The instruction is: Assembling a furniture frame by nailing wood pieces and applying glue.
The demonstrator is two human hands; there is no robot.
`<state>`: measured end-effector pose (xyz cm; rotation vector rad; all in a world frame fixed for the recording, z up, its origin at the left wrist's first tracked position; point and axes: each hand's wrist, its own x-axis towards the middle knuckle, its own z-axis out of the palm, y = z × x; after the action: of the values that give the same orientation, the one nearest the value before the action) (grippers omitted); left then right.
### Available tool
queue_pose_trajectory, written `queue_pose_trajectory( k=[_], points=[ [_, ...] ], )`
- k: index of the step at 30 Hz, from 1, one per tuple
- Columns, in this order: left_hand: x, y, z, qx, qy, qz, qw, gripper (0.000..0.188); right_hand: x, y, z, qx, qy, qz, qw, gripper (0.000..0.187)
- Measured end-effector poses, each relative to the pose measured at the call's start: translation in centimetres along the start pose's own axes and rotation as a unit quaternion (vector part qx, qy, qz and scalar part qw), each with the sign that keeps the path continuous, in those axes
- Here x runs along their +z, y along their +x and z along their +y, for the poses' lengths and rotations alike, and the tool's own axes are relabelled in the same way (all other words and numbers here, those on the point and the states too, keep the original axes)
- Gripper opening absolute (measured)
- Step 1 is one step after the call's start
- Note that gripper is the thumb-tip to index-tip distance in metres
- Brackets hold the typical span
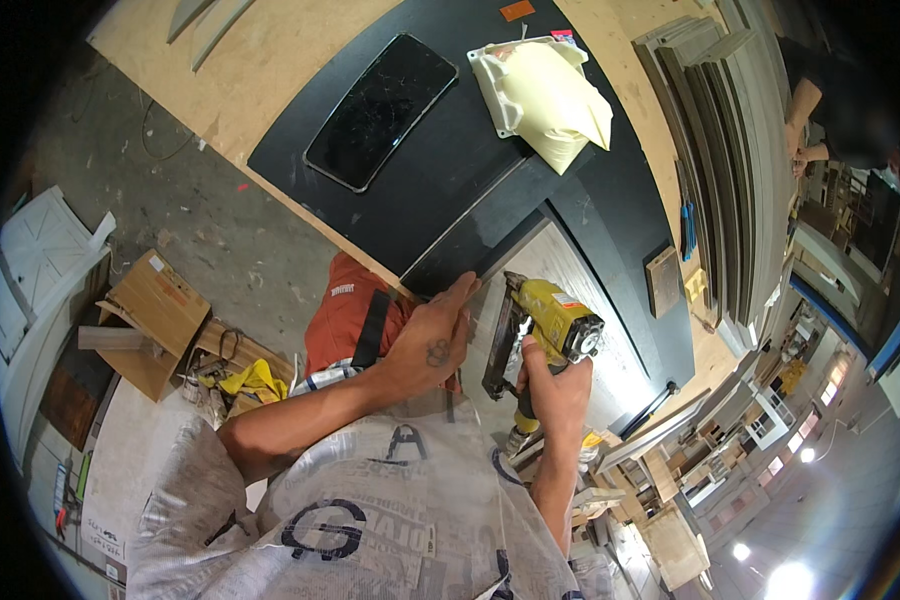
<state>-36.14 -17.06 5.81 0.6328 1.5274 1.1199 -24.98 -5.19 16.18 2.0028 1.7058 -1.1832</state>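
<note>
My right hand grips a yellow and black nail gun by its handle. The gun's black magazine side faces my left hand, and its nose end is over the near part of a grey wood-grain panel. Dark strips border this panel. My left hand lies at the panel's left edge, its fingers stretched out together and pointing away from me. Whether the fingertips press on the edge is hard to make out. Underneath is a large black board on a plywood table.
A cracked-screen phone and a pale yellow bag in a white tray lie on the black board. Stacked grey boards line the right side; a co-worker stands beyond. At left are a cardboard box and floor clutter.
</note>
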Motion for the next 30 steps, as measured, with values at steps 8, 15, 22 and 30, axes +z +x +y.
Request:
queue_pose_trajectory(
  k=[8, 15, 22, 30],
  points=[
    [0.2, 0.3, 0.2, -0.02, 0.009, -0.016, 1.0, 0.048, 0.0, 0.5, 0.4, -0.023, 0.016, -0.004, 1.0, 0.029],
    [3.1, 4.2, -0.8, 0.148, 0.005, 0.071, 0.987, 0.055, -1.7, 2.1, -1.6, -0.038, 0.128, 0.02, 0.991, 0.02],
    [2.6, 6.1, 0.4, 0.099, -0.001, 0.023, 0.995, 0.053, -2.3, 4.0, -2.5, -0.052, 0.115, 0.026, 0.992, 0.017],
    [2.1, 6.1, 0.3, 0.064, 0.001, 0.003, 0.998, 0.054, -2.2, 4.2, -2.4, -0.052, 0.134, 0.008, 0.99, 0.016]
  ],
)
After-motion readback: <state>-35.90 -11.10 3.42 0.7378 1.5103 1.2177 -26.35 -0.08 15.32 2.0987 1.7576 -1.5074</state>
